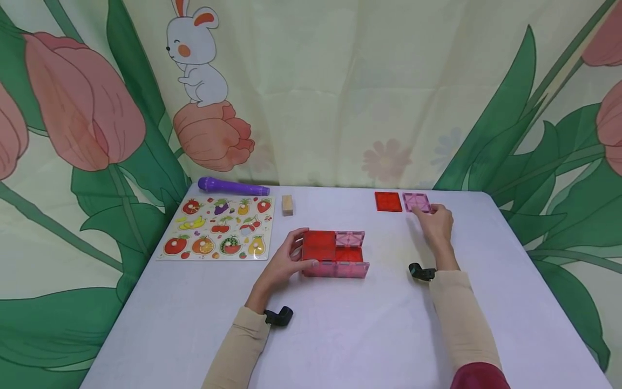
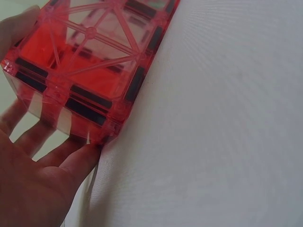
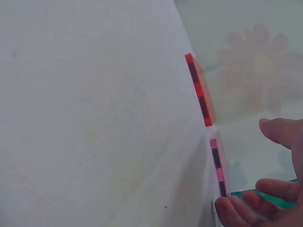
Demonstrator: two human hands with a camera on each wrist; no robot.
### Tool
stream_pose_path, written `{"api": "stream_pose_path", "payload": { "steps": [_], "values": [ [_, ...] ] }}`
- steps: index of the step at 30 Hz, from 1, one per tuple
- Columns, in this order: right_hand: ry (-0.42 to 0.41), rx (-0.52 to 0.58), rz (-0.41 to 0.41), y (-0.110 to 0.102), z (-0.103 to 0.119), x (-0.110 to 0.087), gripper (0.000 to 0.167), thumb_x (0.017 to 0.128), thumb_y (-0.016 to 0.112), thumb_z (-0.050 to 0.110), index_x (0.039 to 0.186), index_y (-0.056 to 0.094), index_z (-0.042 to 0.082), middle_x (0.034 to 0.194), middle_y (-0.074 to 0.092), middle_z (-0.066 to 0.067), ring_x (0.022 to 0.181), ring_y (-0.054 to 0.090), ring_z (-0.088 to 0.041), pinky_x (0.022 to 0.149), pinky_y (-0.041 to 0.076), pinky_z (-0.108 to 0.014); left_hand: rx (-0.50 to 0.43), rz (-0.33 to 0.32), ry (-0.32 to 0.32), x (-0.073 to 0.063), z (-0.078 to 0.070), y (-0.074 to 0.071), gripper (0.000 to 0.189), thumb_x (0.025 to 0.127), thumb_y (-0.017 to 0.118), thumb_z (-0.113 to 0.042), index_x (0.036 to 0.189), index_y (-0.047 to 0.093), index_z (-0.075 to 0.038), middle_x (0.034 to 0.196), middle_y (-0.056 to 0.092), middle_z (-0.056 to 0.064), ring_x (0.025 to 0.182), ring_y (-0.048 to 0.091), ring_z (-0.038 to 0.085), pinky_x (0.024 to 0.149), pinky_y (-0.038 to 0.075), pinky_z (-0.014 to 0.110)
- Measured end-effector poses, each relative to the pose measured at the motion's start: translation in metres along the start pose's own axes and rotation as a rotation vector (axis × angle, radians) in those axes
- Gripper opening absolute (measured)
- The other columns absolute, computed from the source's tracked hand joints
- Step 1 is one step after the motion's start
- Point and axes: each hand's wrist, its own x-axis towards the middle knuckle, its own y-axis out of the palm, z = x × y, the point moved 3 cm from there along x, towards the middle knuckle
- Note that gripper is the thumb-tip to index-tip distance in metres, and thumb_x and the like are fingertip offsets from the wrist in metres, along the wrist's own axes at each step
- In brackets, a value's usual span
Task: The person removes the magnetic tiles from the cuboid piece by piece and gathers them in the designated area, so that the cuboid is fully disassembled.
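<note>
A box of translucent red and pink magnetic tiles (image 1: 318, 246) stands mid-table, its right half of the top uncovered. My left hand (image 1: 286, 259) grips its left end, thumb along the front side and fingers around the far side. In the left wrist view the fingers spread against the end wall of the tile box (image 2: 90, 33). At the back right, my right hand (image 1: 434, 224) is at a flat pink magnetic tile (image 1: 416, 201), fingertips right at its edge. The right wrist view shows those fingers (image 3: 279, 132) loosely spread, with the pink tile (image 3: 218, 165) beside them.
Left of the pink tile lies a flat red magnetic tile (image 1: 388, 201). A fruit puzzle board (image 1: 204, 256) covers the back left of the white table (image 1: 350, 329), a purple toy microphone (image 1: 233, 187) behind it. Beside the board stands a small wooden block (image 1: 287, 205). A patterned curtain (image 1: 311, 97) hangs behind.
</note>
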Motion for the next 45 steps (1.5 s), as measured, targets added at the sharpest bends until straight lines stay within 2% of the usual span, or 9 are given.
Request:
{"api": "stream_pose_path", "payload": {
  "steps": [4,8,15,24,34,45],
  "values": [
    [-0.030,-0.017,0.022,-0.001,0.004,-0.010,0.083,0.096,0.057,0.053,0.154,0.031,0.000,0.149,0.043,-0.025,0.132,0.042,-0.039,0.113,0.044,-0.052,0.000,0.000,-0.006,0.000,0.001,0.000,0.086,0.082,0.083,-0.029,0.153,0.033,-0.030,0.156,0.039,-0.004,0.148,0.036,0.024,0.117,0.040,0.046],
    [-0.108,-0.046,0.033,-0.004,0.012,-0.022,0.082,0.096,0.057,0.052,0.153,0.032,-0.001,0.147,0.046,-0.027,0.129,0.047,-0.040,0.110,0.047,-0.053,0.000,0.000,-0.013,-0.001,0.001,0.000,0.087,0.081,0.083,-0.028,0.152,0.033,-0.031,0.156,0.039,-0.003,0.149,0.035,0.025,0.117,0.041,0.046],
    [-0.197,-0.062,0.048,-0.006,0.029,-0.045,0.079,0.095,0.059,0.053,0.151,0.037,0.002,0.145,0.048,-0.024,0.128,0.051,-0.039,0.104,0.052,-0.053,0.008,-0.003,0.002,0.000,-0.001,0.000,0.084,0.081,0.083,-0.029,0.149,0.036,-0.038,0.158,0.038,-0.001,0.150,0.034,0.026,0.118,0.038,0.045],
    [-0.291,-0.056,0.052,0.005,0.037,-0.073,0.072,0.094,0.062,0.051,0.144,0.046,0.002,0.140,0.053,-0.024,0.126,0.055,-0.041,0.101,0.053,-0.055,0.006,-0.004,0.009,0.000,0.000,-0.001,0.082,0.081,0.083,-0.028,0.148,0.036,-0.039,0.157,0.039,-0.002,0.149,0.035,0.025,0.118,0.039,0.044],
    [-0.373,-0.046,0.109,0.019,0.041,-0.100,0.066,0.094,0.064,0.048,0.141,0.050,0.004,0.135,0.057,-0.022,0.122,0.058,-0.039,0.100,0.055,-0.053,0.016,-0.004,0.011,0.000,0.000,0.000,0.082,0.082,0.083,-0.030,0.149,0.036,-0.038,0.157,0.038,-0.002,0.149,0.035,0.026,0.118,0.039,0.045],
    [-0.471,-0.041,0.152,0.027,0.055,-0.129,0.061,0.094,0.066,0.045,0.139,0.053,0.005,0.129,0.060,-0.019,0.117,0.062,-0.038,0.095,0.058,-0.052,0.017,-0.009,0.000,0.000,0.001,0.000,0.082,0.081,0.083,-0.030,0.147,0.036,-0.041,0.156,0.039,-0.004,0.149,0.035,0.024,0.117,0.040,0.045]
  ]
}}
